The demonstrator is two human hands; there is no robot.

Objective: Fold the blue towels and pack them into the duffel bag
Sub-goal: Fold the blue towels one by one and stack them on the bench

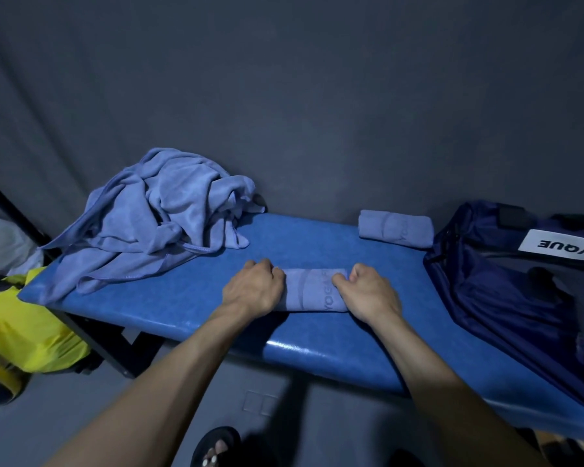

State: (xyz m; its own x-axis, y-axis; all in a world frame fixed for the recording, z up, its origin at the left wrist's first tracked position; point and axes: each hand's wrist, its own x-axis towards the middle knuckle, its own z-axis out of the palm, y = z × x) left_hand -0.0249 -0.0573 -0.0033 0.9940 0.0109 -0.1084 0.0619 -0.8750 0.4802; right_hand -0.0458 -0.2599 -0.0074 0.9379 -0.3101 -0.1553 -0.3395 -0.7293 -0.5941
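Observation:
A rolled blue towel [312, 291] with printed lettering lies mid-bench. My left hand [254, 287] grips its left end with curled fingers, and my right hand [364, 291] grips its right end the same way. A second rolled towel [395, 228] rests at the back of the bench near the wall. A heap of unfolded blue towels [155, 214] covers the bench's left end. The navy duffel bag [506, 291] sits open at the right end, white label facing up.
The blue padded bench [317, 352] runs left to right on dark legs against a grey wall. A yellow bag [24, 332] sits on the floor at left. A sandalled foot [216, 448] shows below the bench's front edge.

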